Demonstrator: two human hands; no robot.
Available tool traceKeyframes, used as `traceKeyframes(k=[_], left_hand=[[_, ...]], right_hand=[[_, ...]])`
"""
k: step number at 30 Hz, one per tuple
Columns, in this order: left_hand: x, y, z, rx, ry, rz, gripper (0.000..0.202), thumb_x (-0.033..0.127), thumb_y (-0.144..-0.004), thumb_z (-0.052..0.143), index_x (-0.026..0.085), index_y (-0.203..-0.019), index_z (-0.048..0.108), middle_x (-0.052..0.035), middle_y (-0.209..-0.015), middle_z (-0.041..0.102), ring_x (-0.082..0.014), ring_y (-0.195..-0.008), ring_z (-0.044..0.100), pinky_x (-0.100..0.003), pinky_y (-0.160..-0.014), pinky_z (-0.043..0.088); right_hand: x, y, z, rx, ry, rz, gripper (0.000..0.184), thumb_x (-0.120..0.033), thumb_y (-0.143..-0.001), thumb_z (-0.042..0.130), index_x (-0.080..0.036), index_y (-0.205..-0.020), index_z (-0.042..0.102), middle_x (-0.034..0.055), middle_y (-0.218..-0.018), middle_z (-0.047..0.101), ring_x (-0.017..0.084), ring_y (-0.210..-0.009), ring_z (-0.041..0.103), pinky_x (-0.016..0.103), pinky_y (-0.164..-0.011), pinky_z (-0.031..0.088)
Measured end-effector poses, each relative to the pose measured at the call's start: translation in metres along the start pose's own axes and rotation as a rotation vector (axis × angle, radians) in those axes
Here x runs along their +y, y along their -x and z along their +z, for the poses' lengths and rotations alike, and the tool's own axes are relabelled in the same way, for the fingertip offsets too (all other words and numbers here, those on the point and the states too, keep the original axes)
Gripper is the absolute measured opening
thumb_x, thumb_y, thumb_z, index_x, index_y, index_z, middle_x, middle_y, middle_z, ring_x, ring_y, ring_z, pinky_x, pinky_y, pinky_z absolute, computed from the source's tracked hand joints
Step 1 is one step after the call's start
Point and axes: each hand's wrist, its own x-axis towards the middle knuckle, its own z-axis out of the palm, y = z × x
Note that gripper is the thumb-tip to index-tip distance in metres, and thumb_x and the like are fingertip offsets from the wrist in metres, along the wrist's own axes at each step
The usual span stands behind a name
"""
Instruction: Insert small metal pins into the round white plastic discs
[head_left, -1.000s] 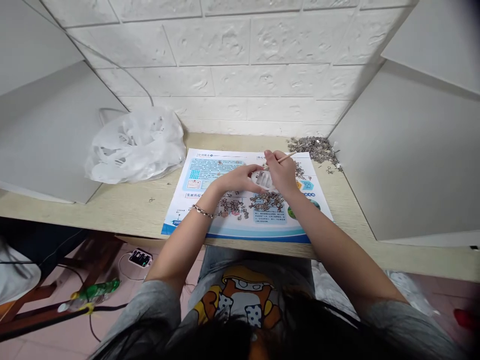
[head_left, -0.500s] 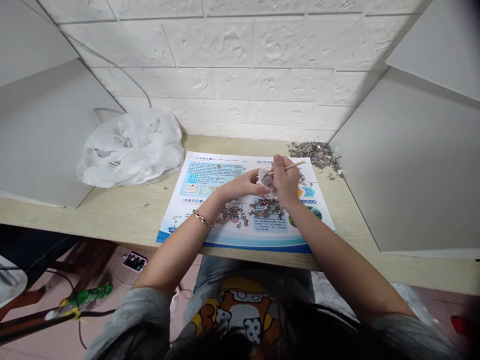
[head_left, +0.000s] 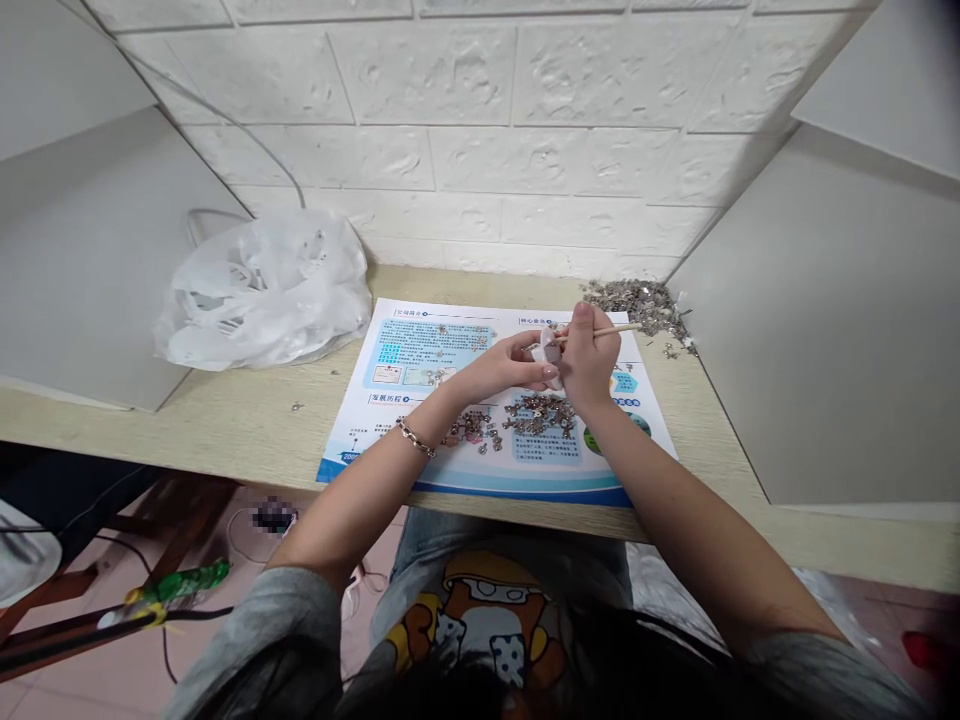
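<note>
My left hand (head_left: pixel 517 366) is closed around a small white piece (head_left: pixel 550 352) with a rounded rim; its exact kind I cannot make out. My right hand (head_left: pixel 591 355) grips a thin wooden stick (head_left: pixel 616 331), whose inner end meets the white piece. Both hands are held close together above a printed sheet (head_left: pixel 450 478). Below them on the paper lie small metal parts (head_left: pixel 540 413) in a loose pile, with another cluster (head_left: pixel 480 430) partly hidden by my left wrist.
A larger heap of small metal parts (head_left: pixel 637 303) sits at the back right corner. On the left stands a white plastic bag (head_left: pixel 262 295) with white pieces inside. Grey panels (head_left: pixel 840 330) flank the wooden table (head_left: pixel 247 440), and a white brick-pattern wall (head_left: pixel 420 80) closes the back.
The white piece has turned in my left hand and now shows its edge more. Both hands appear slightly further right, as the whole view has shifted a little.
</note>
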Motion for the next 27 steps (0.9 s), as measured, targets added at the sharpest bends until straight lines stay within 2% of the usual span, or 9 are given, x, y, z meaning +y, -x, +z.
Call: traceKeyframes(k=[11, 20, 27], left_hand=[[-0.005, -0.001, 0.000, 0.023, 0.122, 0.014, 0.065, 0.028, -0.066, 0.067, 0.018, -0.126, 0.043, -0.0069, -0.097, 0.057, -0.0176, -0.086, 0.055, -0.027, -0.075, 0.048], [-0.010, -0.001, -0.001, 0.036, 0.200, 0.011, 0.071, 0.024, -0.068, 0.065, 0.018, -0.133, 0.035, -0.0087, -0.102, 0.058, -0.0171, -0.085, 0.057, -0.027, -0.075, 0.048], [-0.012, 0.000, -0.002, 0.049, 0.223, 0.000, 0.071, 0.022, -0.068, 0.066, 0.022, -0.132, 0.037, -0.0079, -0.107, 0.058, -0.0181, -0.089, 0.057, -0.028, -0.076, 0.049]], right_hand=[[-0.002, -0.004, -0.001, -0.027, -0.002, 0.024, 0.041, -0.053, -0.082, 0.037, -0.019, -0.059, 0.036, -0.0013, -0.050, 0.041, 0.008, -0.046, 0.043, 0.023, -0.046, 0.036], [-0.003, -0.005, -0.003, -0.024, -0.041, 0.007, 0.042, -0.052, -0.082, 0.038, -0.018, -0.058, 0.037, -0.0018, -0.050, 0.038, 0.007, -0.045, 0.038, 0.023, -0.043, 0.031], [-0.003, -0.005, -0.002, -0.032, 0.041, -0.019, 0.041, -0.050, -0.083, 0.036, -0.018, -0.058, 0.037, -0.0016, -0.050, 0.039, 0.007, -0.046, 0.039, 0.023, -0.045, 0.032]])
